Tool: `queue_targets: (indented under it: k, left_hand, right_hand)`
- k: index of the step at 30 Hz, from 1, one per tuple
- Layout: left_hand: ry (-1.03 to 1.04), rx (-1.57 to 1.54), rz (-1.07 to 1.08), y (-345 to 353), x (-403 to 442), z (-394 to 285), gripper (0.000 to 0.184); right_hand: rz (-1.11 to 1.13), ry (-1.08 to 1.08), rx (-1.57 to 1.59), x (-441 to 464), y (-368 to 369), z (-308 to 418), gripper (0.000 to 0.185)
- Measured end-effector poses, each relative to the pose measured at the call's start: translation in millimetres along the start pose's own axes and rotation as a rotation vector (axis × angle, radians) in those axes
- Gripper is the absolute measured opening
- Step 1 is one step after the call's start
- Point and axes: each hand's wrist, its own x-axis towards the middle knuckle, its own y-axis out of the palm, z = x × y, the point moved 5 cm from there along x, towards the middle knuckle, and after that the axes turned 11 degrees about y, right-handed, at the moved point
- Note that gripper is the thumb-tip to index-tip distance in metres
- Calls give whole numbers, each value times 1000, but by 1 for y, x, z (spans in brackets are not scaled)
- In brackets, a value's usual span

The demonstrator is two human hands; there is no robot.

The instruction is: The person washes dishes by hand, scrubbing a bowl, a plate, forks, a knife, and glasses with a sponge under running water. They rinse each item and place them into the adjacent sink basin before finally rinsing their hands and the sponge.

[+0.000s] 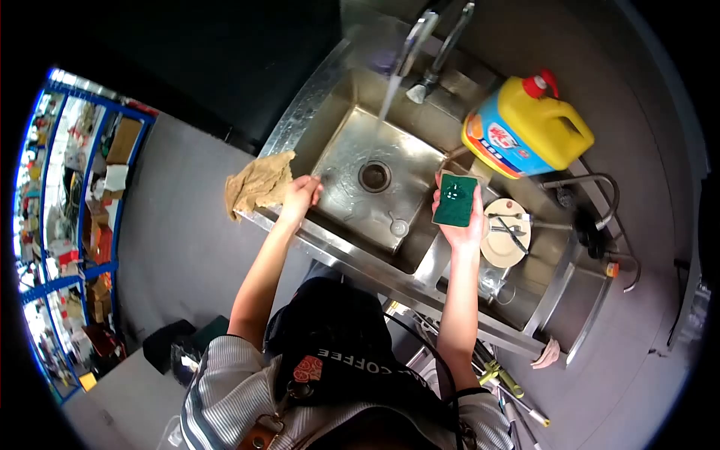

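A scouring sponge [454, 201], green pad upward with whitish wet spots, rests in my right hand [466, 229] above the divider between the basins. My fingers are wrapped around its edges. My left hand [301, 198] is closed over the left basin's front edge; whatever its fingers may hold is hidden. Right beside it, a crumpled brown cloth [259, 184] drapes over the sink's corner. Water runs from the faucet [414, 41] into the left basin [375, 139]. A cream plate [498, 251] with cutlery [508, 227] on it sits in the right basin.
A large yellow detergent jug [525, 127] with a red cap stands behind the right basin. A curved hose spout [616, 196] is at the right. In the left basin lies a small clear object [398, 225]. Blue shelving [56, 285] stands far left; poles [517, 401] lean below the sink.
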Motion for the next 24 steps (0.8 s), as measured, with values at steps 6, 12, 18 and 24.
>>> queue_targets:
  k: [6,12,18,24]
  left_hand:
    - [-4,-54,-142,-40,-34,2,30]
    - [63,-19,-77,-65,-35,-6,30]
    - [55,13,49,-79,-23,-6,28]
    - [-2,36,301,-48,3,10,27]
  right_hand:
    - [-55,154,5,80,-14,-42,44]
    - [-98,144,138,150,-30,-72,42]
    - [-136,53,333,145,-34,-89,45]
    - [13,-98,446,119,-11,-79,41]
